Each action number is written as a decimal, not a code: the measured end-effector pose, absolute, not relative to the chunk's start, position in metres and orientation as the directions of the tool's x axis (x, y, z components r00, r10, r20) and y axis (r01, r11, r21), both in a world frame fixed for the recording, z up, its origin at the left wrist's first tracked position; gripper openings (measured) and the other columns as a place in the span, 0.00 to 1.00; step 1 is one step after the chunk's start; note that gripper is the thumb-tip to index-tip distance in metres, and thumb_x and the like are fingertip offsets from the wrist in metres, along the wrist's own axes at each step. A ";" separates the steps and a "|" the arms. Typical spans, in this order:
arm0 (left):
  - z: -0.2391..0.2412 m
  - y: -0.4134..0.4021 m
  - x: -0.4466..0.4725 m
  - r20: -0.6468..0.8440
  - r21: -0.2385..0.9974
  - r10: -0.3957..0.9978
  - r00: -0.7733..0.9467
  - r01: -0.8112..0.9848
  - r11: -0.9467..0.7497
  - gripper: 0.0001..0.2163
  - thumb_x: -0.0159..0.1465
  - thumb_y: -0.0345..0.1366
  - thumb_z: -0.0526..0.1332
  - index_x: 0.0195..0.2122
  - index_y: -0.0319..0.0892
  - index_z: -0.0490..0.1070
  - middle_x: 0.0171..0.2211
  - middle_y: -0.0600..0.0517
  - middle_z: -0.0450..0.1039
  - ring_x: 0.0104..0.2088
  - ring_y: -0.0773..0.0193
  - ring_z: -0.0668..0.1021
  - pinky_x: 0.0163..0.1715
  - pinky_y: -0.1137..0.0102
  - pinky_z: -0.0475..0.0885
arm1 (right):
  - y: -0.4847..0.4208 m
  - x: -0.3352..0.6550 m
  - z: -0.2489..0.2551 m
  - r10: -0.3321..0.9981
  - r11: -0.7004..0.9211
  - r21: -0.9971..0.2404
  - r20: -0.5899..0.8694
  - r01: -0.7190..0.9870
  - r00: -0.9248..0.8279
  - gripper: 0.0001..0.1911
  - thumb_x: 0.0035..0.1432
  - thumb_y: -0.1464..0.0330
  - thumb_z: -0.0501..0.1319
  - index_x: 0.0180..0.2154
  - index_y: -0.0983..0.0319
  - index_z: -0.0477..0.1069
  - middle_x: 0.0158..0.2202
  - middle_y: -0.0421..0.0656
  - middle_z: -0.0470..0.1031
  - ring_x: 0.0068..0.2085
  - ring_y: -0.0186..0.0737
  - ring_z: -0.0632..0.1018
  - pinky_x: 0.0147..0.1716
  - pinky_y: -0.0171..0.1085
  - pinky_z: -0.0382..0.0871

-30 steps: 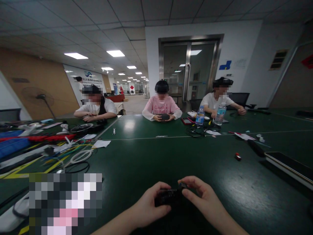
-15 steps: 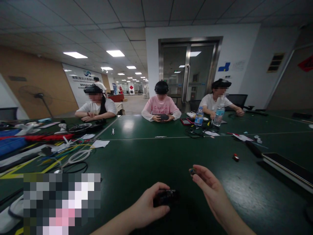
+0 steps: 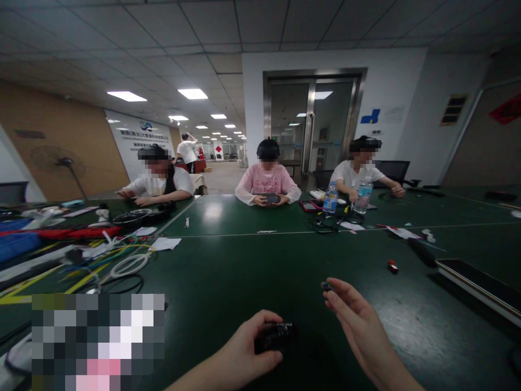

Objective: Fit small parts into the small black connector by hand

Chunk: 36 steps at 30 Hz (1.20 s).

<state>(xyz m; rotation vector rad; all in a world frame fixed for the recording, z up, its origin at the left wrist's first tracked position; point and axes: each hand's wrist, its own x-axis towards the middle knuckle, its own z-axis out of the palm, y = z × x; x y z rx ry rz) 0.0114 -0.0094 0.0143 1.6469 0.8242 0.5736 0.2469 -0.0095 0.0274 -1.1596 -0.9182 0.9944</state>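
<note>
My left hand (image 3: 253, 346) is closed around a shiny black boxy object (image 3: 277, 336), with the thumb in front and the fingers behind. Its kind cannot be made out; its right end sticks out of the grip, just above the green table. To the right, my right hand (image 3: 360, 323) is raised, pinching a tiny dark piece (image 3: 326, 286) with a bluish tint between thumb and fingertips. That piece is too small to name. The two hands are apart, and the things they hold do not touch.
A small red-and-white item (image 3: 392, 266) lies beyond my right hand, and a long dark-topped slab (image 3: 480, 282) is at the right. Cables (image 3: 130, 264) and tools crowd the left. Water bottles (image 3: 361, 196) stand across the green table (image 3: 228, 260), where three people sit.
My right hand has shifted slightly right with the tiny piece still pinched. My left hand keeps its hold on the black object. The person at the far left has moved an arm outward.
</note>
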 end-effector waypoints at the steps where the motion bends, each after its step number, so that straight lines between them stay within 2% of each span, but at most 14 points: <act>1: 0.015 -0.010 0.012 -0.062 0.972 0.772 0.633 0.214 -0.098 0.20 0.56 0.27 0.61 0.50 0.44 0.60 0.47 0.49 0.70 0.46 0.57 0.73 0.45 0.63 0.66 | -0.009 0.247 0.027 0.951 0.109 -0.984 0.063 -0.138 0.302 0.26 0.37 0.52 0.70 0.38 0.57 0.74 0.39 0.44 0.78 0.45 0.51 0.76 0.45 0.47 0.70; 14: 0.015 -0.009 0.011 -0.055 0.970 0.770 0.636 0.218 -0.110 0.21 0.55 0.27 0.61 0.50 0.43 0.60 0.47 0.47 0.69 0.47 0.56 0.73 0.47 0.61 0.65 | -0.011 0.242 0.032 0.955 0.071 -0.980 0.013 -0.185 0.297 0.25 0.32 0.54 0.72 0.35 0.58 0.76 0.35 0.43 0.79 0.44 0.52 0.76 0.46 0.47 0.69; 21: 0.011 -0.008 0.011 -0.037 0.970 0.765 0.643 0.207 -0.127 0.20 0.55 0.28 0.61 0.50 0.43 0.61 0.47 0.48 0.70 0.47 0.55 0.73 0.47 0.60 0.64 | -0.010 0.244 0.024 0.961 0.073 -0.983 0.023 -0.171 0.275 0.23 0.36 0.54 0.71 0.36 0.57 0.76 0.37 0.43 0.78 0.44 0.50 0.75 0.46 0.46 0.69; 30: 0.016 -0.010 0.011 -0.059 0.971 0.768 0.638 0.217 -0.106 0.20 0.56 0.27 0.61 0.50 0.42 0.60 0.46 0.48 0.70 0.44 0.56 0.74 0.43 0.63 0.66 | -0.011 0.241 0.029 0.960 0.050 -0.975 -0.012 -0.215 0.278 0.25 0.32 0.54 0.73 0.35 0.58 0.76 0.35 0.43 0.78 0.44 0.50 0.75 0.47 0.46 0.67; 36: 0.012 -0.008 0.010 -0.061 0.971 0.765 0.642 0.216 -0.104 0.20 0.56 0.28 0.61 0.50 0.43 0.61 0.47 0.48 0.70 0.44 0.57 0.74 0.44 0.64 0.66 | -0.011 0.242 0.026 0.964 0.049 -0.977 -0.009 -0.208 0.266 0.25 0.33 0.54 0.72 0.36 0.57 0.76 0.37 0.43 0.77 0.45 0.50 0.74 0.48 0.47 0.66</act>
